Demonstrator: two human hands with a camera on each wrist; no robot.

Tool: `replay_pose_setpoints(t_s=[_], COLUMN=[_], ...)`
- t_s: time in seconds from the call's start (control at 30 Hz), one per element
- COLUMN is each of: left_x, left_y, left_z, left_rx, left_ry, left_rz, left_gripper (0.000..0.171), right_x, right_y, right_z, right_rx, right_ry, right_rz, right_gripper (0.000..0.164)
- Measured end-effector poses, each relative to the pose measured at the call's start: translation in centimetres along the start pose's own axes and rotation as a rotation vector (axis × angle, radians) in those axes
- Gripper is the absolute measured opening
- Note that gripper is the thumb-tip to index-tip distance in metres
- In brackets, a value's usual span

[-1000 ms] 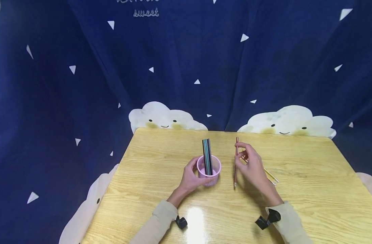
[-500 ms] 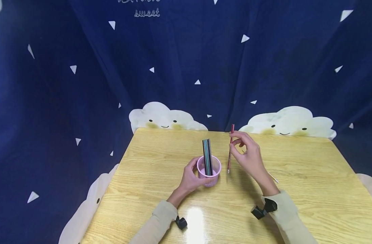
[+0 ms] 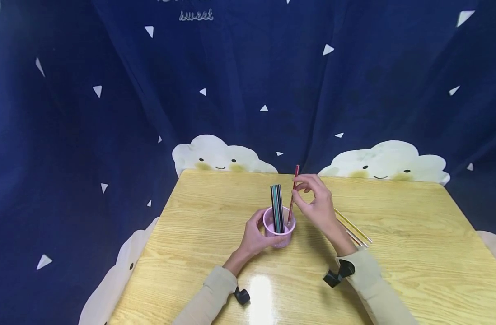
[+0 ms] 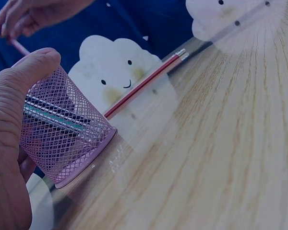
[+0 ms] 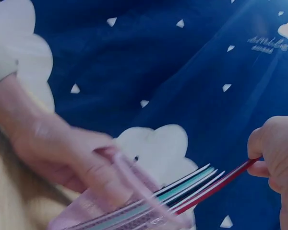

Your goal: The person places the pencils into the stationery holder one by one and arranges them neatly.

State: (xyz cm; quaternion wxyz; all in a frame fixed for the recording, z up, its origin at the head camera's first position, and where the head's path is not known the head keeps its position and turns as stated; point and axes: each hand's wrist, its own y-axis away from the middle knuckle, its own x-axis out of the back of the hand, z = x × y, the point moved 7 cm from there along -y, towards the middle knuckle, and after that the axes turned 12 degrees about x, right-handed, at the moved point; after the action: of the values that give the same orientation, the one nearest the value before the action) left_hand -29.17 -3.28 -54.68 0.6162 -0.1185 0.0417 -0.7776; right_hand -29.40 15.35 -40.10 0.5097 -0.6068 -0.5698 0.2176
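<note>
A pink mesh pencil cup (image 4: 72, 129) stands on the table, with my left hand (image 3: 256, 237) curled round its side. Several dark and teal striped pencils (image 3: 277, 207) lean inside the cup. My right hand (image 3: 315, 201) pinches a red pencil (image 3: 295, 180) near its upper part, above the cup's right side. The lower end of this pencil is inside the cup's rim. In the right wrist view the red pencil (image 5: 206, 194) slants down beside the striped ones, and my right hand (image 5: 278, 158) holds its top.
To the right, partly behind the right wrist, a yellow pencil (image 3: 355, 228) and a red pencil (image 4: 144, 84) lie on the wooden table (image 3: 215, 198). A dark blue curtain (image 3: 240, 90) with white clouds hangs just behind the table's far edge.
My right hand has lifted the red pencil from the table's right side and carried it left into the cup's opening. My left hand has stayed on the cup.
</note>
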Motion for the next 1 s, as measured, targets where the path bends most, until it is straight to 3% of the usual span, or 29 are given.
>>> replay_pose_setpoints(t_s=[0.3,0.57,0.8,1.0], left_x=[-0.2,0.2,-0.1,0.1], left_y=[0.0,0.7,0.2,-0.1], left_z=[0.2,3.6,0.7,-0.2], left_rx=[-0.005,-0.014,-0.012,0.003], left_ry=[0.005,0.009,0.001,0.001], left_rz=[0.007,-0.006,0.016,0.012], left_gripper=[0.086,0.078,0.084,0.086], right_x=[-2.8,-4.0,-4.0,-2.3], right_y=[3.2,3.9,4.6,5.8], right_z=[2.3,2.5,2.3,2.8], right_rx=[-0.098,-0.18,-0.176,-0.206], right_ry=[0.021,0.019,0.018,0.008], right_rz=[-0.195,-0.264,-0.279,-0.205], right_gripper=[0.035,0.027,0.017,0.015])
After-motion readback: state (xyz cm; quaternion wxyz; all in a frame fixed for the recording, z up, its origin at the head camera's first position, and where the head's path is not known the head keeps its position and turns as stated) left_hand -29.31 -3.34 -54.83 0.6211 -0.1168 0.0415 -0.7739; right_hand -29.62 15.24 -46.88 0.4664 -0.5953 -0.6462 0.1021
